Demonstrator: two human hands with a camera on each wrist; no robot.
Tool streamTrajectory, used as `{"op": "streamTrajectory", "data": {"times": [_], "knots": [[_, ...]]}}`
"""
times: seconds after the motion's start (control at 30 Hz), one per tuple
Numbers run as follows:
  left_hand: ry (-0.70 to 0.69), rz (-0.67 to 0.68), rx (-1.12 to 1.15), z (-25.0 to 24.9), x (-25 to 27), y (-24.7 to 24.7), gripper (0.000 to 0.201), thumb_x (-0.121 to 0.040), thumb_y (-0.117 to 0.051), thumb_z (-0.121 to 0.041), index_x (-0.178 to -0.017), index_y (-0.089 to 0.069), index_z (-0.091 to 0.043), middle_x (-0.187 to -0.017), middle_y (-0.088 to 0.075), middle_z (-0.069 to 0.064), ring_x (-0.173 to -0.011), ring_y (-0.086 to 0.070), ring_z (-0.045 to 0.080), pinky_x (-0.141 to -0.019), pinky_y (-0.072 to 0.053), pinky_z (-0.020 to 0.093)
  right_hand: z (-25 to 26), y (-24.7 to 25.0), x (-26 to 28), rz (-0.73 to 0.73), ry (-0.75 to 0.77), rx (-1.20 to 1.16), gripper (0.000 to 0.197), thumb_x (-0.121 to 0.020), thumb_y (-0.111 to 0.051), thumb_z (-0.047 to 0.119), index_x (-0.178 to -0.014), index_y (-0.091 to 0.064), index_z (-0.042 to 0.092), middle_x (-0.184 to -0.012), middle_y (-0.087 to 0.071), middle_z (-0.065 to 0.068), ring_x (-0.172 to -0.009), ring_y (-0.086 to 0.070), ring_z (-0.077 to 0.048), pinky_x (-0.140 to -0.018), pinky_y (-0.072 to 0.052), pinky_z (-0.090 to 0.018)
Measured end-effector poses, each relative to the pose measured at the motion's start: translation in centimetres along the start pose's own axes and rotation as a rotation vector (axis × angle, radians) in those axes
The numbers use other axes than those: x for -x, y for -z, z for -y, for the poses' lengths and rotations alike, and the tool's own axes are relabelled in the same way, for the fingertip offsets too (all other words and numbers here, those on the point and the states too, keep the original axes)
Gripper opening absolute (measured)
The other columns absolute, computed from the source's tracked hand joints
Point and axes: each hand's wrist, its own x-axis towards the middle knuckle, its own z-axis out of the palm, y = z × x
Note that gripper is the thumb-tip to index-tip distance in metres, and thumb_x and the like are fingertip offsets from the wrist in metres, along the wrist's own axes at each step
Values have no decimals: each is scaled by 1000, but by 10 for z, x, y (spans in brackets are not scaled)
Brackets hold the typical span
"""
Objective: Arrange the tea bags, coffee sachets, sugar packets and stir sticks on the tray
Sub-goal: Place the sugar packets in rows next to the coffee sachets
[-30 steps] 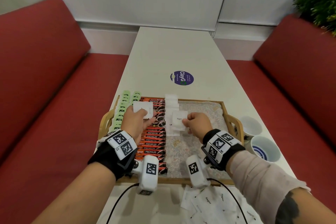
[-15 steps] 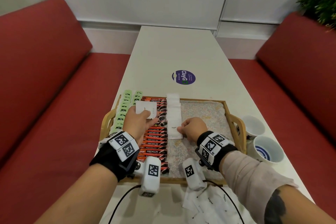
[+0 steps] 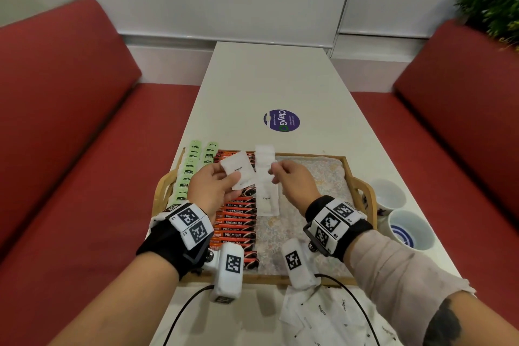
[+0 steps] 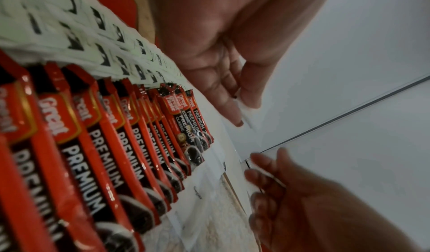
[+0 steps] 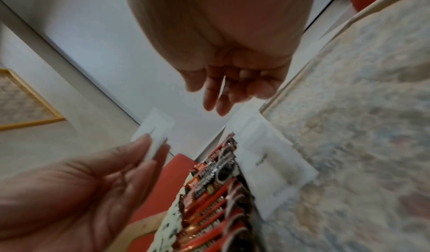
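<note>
- Above the tray's (image 3: 362, 187) coffee row, your left hand (image 3: 209, 191) pinches a small stack of white sugar packets (image 3: 237, 170), held in the air.
- Your right hand (image 3: 292, 184) hovers just beside them over the tray, fingers loosely curled; whether it holds anything, you cannot tell.
- Below both hands, a column of sugar packets (image 3: 266, 180) lies overlapped down the tray's middle.
- Left of that column sit the orange coffee sachets (image 3: 237, 222), then the green tea bags (image 3: 191, 170) by the left edge.
- More sugar packets (image 3: 323, 314) lie loose on the counter (image 3: 269, 78) near you.
- Two cups (image 3: 398, 213) stand right of the tray.
</note>
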Motion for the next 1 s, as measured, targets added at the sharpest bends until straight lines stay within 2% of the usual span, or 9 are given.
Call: {"op": "streamTrajectory", "data": {"times": [0.1, 0.17, 0.23, 0.33, 0.4, 0.6, 0.67, 0.77, 1.0], "knots": [[-32, -1, -55, 1, 1, -4, 15, -85, -65, -2, -93, -61, -14, -99, -67, 11, -84, -67, 21, -56, -56, 19, 14, 1, 6, 88, 89, -67, 23, -92, -59, 33, -84, -64, 12, -76, -62, 4, -65, -53, -7, -67, -44, -26], [-46, 11, -81, 2, 2, -7, 15, -85, -66, -3, -92, -62, -16, -94, -68, 9, -81, -67, 19, -54, -56, 19, 14, -1, 7, 162, 109, -32, 11, -86, -69, 26, -82, -62, 18, -73, -62, 4, -65, -54, -9, -63, -45, -24], [-64, 16, -123, 3, 3, -8, 16, -83, -68, -5, -93, -62, -15, -89, -69, 5, -77, -67, 18, -55, -56, 23, 10, -2, 8, 217, 94, -13, 10, -82, -73, 16, -87, -64, 14, -71, -60, 0, -61, -53, -10, -60, -46, -23], [-94, 10, -186, 4, 3, -10, 17, -81, -72, -7, -90, -63, -18, -85, -70, 3, -73, -66, 16, -61, -53, 28, 5, -2, 10, 224, 73, -23, 14, -84, -70, 13, -92, -67, 2, -71, -64, -4, -57, -54, -12, -57, -47, -24], [-88, 23, -206, 5, 3, -11, 18, -79, -73, -7, -89, -62, -17, -84, -70, 3, -71, -65, 16, -61, -51, 28, 1, 0, 10, 214, 55, -31, 20, -89, -64, 17, -88, -65, -2, -71, -65, -5, -54, -54, -12, -54, -45, -22], [-80, 39, -283, 8, 1, -10, 22, -80, -72, -8, -92, -59, -21, -89, -67, -3, -75, -62, 11, -59, -46, 24, -15, 5, 7, 144, -47, 16, 26, -90, -64, 16, -67, -52, 10, -60, -54, 0, -50, -47, -12, -44, -38, -16], [-91, 12, -297, 7, 2, -9, 25, -80, -72, -6, -97, -59, -18, -89, -65, -6, -76, -60, 9, -63, -47, 24, -25, 8, 4, 110, -123, 49, 26, -88, -66, 15, -67, -52, 10, -62, -57, -2, -50, -50, -13, -42, -39, -17], [-101, -11, -330, 7, 0, -8, 30, -80, -72, -3, -104, -59, -15, -91, -64, -6, -80, -60, 10, -75, -48, 29, -35, 9, 3, 136, -217, 138, 29, -87, -68, 16, -64, -50, 13, -62, -59, -3, -51, -53, -15, -49, -43, -26], [-115, -31, -342, 12, 0, -10, 29, -80, -70, -1, -103, -59, -16, -93, -64, -5, -80, -58, 10, -79, -47, 31, -35, 6, 10, 234, -296, 199, 31, -86, -70, 17, -62, -51, 13, -54, -59, -2, -43, -50, -14, -47, -43, -25]]}}
